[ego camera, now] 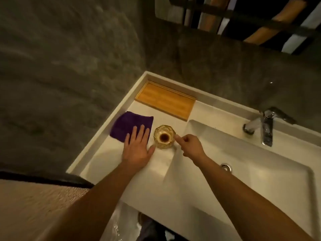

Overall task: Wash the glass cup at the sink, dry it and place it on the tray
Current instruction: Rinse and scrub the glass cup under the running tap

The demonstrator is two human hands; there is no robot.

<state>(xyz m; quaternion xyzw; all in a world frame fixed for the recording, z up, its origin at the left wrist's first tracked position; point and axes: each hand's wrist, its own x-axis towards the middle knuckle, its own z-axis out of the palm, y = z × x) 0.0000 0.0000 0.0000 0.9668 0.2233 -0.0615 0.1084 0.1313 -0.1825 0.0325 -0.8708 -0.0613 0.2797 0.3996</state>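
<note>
Glass, faceted and amber-looking in this warm light: the glass cup (164, 137) stands upright on the white counter (161, 173), between the purple cloth (129, 125) and the sink (271, 181) basin. There's a dark brown patch in the bottom of it, could be leftover drink.

The left hand (139, 146) lies flat and open, palm down, fingers spread, with the fingertips (142, 126) on the near corner of the cloth and the thumb just beside the cup's base. The right hand (190, 145) is loosely curled, gripping nothing, its outstretched finger touching or almost touching the cup's right side; hard to say which.

The wooden tray (166, 100) sits farther back, in the corner by the dark stone wall (69, 66), well apart from the cup. A chrome faucet (266, 126) stands at the back of the basin, drain (226, 166) near the right forearm. No brand or writing readable anywhere, it's all a bit soft.
</note>
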